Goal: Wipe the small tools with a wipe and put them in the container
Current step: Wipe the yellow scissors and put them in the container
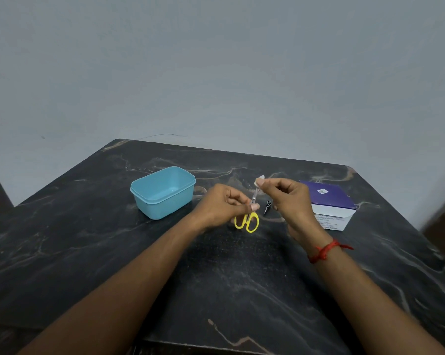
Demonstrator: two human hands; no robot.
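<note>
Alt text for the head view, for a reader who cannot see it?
Left hand holds small yellow-handled scissors while the right hand pinches a white wipe at the blade tips. An open blue container sits left, a purple box right, on a dark marble table.

On the table (88, 239) the container (162, 192) is set at the left and the box (329, 203) at the right. Between them the scissors (248, 219) are held in the left hand (224, 204), the wipe (260, 181) pinched at their tips by the right hand (290, 198); a small tool (267, 207) is laid just to their right.
</note>
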